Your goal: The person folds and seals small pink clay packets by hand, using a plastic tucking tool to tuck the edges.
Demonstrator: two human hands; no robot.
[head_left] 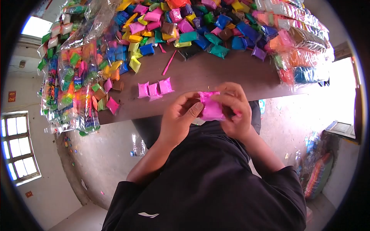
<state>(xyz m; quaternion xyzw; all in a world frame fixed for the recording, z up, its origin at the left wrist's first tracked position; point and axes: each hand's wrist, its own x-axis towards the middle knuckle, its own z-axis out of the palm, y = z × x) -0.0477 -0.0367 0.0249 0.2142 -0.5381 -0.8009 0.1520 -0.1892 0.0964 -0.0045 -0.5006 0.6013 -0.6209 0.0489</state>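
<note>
A pink packet [211,107] is held up between both hands, just off the table's near edge. My left hand [180,115] grips its left side, with the thumb lying on the front. At its upper right, my right hand [236,109] has bent fingers closed on the packet's edge. Three small pink-purple packets [154,90] lie side by side on the brown table [200,71], to the left of my hands. Beyond them rests a thin pink stick [169,62].
Many coloured packets [189,27] are heaped along the table's far side. Clear plastic bags of packets stand at the left [73,81] and right [304,46]. A lone pink packet [112,105] sits near the left bags. More plastic bags [316,169] lie on the floor at right.
</note>
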